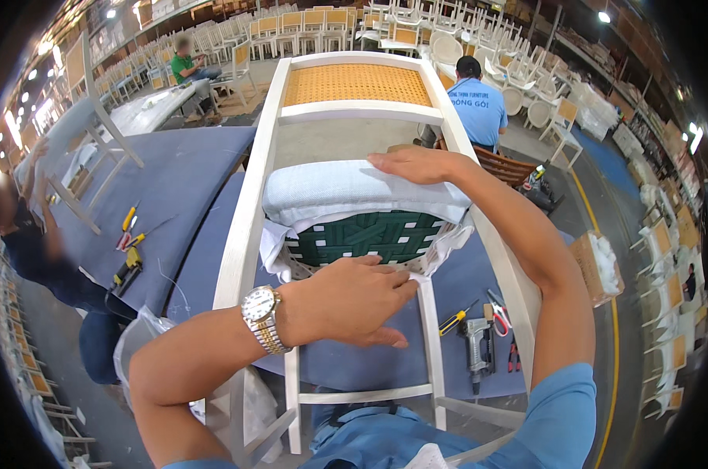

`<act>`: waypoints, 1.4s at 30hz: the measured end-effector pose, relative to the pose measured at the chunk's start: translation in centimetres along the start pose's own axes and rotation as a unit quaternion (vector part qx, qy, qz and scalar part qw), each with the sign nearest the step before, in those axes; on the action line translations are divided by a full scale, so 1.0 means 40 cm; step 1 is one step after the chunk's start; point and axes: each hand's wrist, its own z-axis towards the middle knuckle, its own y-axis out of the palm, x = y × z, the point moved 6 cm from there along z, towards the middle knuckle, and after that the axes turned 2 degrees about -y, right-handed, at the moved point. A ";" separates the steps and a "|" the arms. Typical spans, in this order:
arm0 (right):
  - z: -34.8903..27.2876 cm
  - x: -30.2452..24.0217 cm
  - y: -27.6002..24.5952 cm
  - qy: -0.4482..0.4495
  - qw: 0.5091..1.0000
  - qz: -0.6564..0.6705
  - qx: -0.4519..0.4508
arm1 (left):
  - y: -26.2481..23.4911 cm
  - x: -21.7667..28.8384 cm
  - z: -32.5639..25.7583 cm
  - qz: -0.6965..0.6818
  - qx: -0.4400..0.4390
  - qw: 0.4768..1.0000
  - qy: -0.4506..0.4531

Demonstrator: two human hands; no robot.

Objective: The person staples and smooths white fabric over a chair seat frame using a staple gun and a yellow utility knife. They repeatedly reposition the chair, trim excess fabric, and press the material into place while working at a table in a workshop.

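A white chair with a woven cane panel in its back stands tilted before me. Its seat is covered in pale blue fabric and turned so that the dark green webbing underneath shows. White cloth edges hang loose around the webbing. My right hand lies flat on the padded fabric, near its upper edge. Below the webbing, my left hand, with a watch on the wrist, has its fingers stretched out by the seat's lower edge; its palm side is hidden.
On the blue-grey padded table lie screwdrivers, a staple gun, scissors and pliers. A co-worker at left handles another chair. Two more people sit farther off. An open carton stands at right.
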 end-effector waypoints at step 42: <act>-0.022 -0.110 0.001 -0.079 0.988 0.086 0.104 | 0.014 -0.096 -0.019 -0.116 -0.188 0.966 -0.136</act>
